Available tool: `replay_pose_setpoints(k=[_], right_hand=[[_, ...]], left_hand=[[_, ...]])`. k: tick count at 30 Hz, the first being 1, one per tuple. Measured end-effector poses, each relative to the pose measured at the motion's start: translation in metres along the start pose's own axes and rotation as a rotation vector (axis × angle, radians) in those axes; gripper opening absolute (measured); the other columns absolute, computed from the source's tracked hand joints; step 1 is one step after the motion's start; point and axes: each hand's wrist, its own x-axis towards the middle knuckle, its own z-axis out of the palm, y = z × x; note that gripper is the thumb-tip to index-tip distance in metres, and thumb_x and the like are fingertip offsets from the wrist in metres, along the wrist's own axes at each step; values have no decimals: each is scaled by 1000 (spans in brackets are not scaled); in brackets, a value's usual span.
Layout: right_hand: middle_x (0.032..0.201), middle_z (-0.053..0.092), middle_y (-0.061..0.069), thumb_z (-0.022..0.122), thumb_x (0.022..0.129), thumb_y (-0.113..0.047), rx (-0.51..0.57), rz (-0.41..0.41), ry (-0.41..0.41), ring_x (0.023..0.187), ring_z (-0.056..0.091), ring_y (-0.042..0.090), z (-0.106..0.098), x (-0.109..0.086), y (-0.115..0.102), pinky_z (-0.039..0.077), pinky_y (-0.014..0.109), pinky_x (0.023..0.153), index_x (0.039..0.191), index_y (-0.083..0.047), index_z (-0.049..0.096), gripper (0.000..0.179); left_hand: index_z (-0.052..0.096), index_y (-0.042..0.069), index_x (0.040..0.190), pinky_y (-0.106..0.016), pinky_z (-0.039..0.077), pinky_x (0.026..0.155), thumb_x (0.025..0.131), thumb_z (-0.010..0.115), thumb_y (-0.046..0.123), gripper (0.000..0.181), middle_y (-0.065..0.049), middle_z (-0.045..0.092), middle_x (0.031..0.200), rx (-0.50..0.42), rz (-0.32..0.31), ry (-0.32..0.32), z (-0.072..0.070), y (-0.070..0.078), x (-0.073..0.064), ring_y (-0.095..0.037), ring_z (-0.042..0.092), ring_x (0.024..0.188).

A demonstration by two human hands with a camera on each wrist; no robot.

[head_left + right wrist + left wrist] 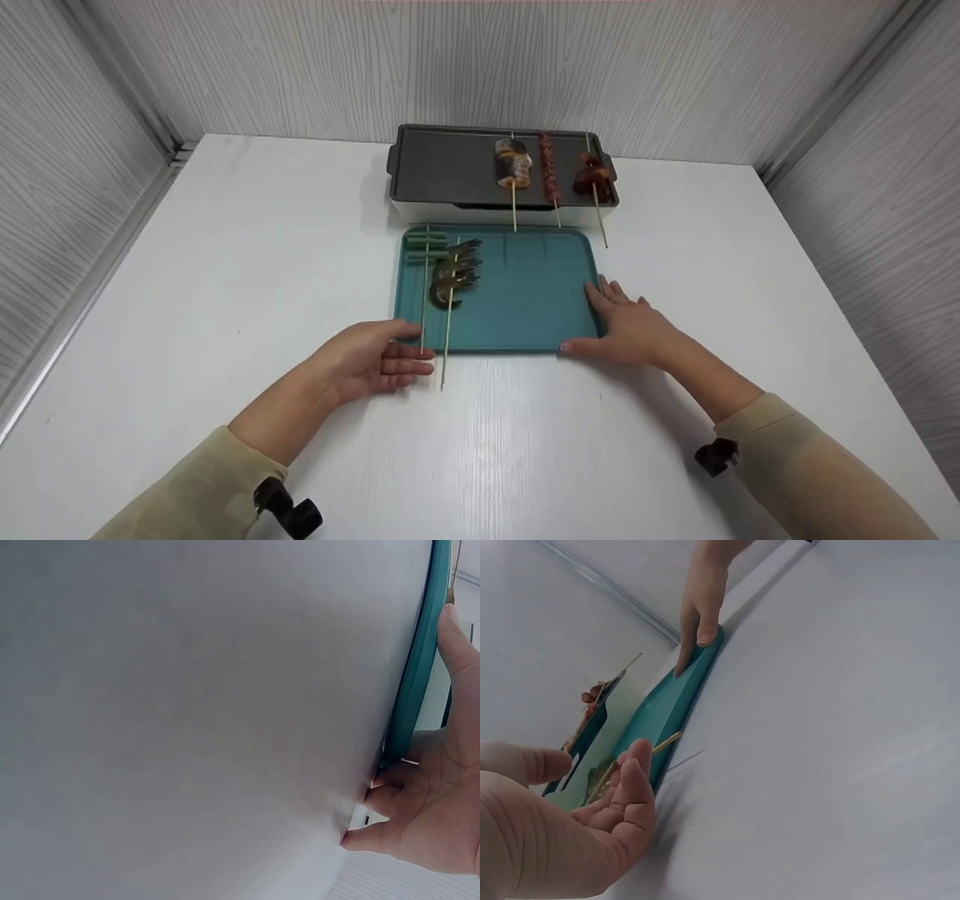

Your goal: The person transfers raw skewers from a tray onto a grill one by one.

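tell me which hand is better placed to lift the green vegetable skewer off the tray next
Probably the left hand: its thumb and fingers are at the near end of the green vegetable skewer. The right hand is across the teal tray, at its near right corner.

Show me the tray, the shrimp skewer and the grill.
Tray (529, 298): head view, bare part of its floor.
Shrimp skewer (448, 283): head view, on the shrimp.
Grill (446, 166): head view, bare left of its plate.

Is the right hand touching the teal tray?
Touching: the right wrist view shows the right hand with its thumb against the rim of the teal tray.
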Motion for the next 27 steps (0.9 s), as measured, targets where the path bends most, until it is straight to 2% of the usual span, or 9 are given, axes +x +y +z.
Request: replay_pose_setpoints(k=[4, 9, 15, 27], right_hand=[[175, 9, 22, 60, 87, -85, 1, 7, -5, 162, 8, 40, -1, 1, 0, 13, 70, 124, 169, -2, 14, 126], [175, 8, 22, 60, 86, -86, -1, 12, -7, 162, 7, 39, -1, 1, 1, 13, 70, 124, 170, -3, 13, 127], [175, 9, 21, 61, 86, -85, 1, 10, 2, 162, 8, 39, 0, 0, 3, 14, 70, 124, 169, -3, 15, 126], [175, 11, 23, 62, 87, -84, 15, 0, 8, 162, 9, 39, 1, 1, 1, 14, 71, 123, 169, -2, 16, 125]], left_hand=[[46, -3, 150, -29, 58, 81, 106, 63, 22, 54, -15, 73, 117, 23, 36, -22, -2, 3, 0, -22, 76, 99], [48, -2, 154, -29, 57, 84, 108, 61, 16, 51, -12, 74, 116, 52, 59, -46, -4, 5, -1, -20, 76, 100], [54, -2, 151, -28, 58, 82, 106, 64, 10, 48, -13, 75, 118, 61, 63, -55, -5, 6, -1, -18, 77, 98], [55, -3, 151, -27, 58, 80, 104, 67, 6, 49, -15, 76, 117, 78, 79, -67, -6, 5, -4, -18, 77, 94]])
